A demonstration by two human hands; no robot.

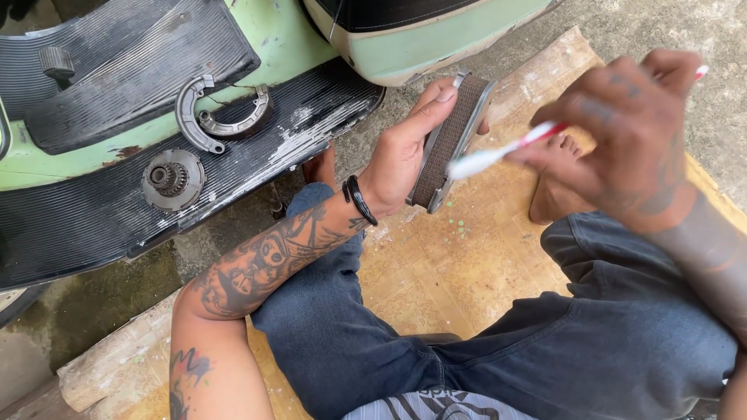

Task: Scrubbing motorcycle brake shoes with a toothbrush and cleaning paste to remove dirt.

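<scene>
Brake shoe (450, 141) brushing, head view.
Left hand (405, 152) raised, fingers wrapped around the shoe's edge; right hand (622, 132) blurred, fingers pinching a toothbrush (498, 154) against the brown lining.

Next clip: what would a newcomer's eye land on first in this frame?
Dead centre, the left hand holds up a curved brake shoe with its brown lining facing the right hand, which sweeps a red-and-white toothbrush across it in a blur. At upper left, on the black ribbed floor mat of a pale green scooter, lie a second brake shoe and a small round toothed hub part.
</scene>
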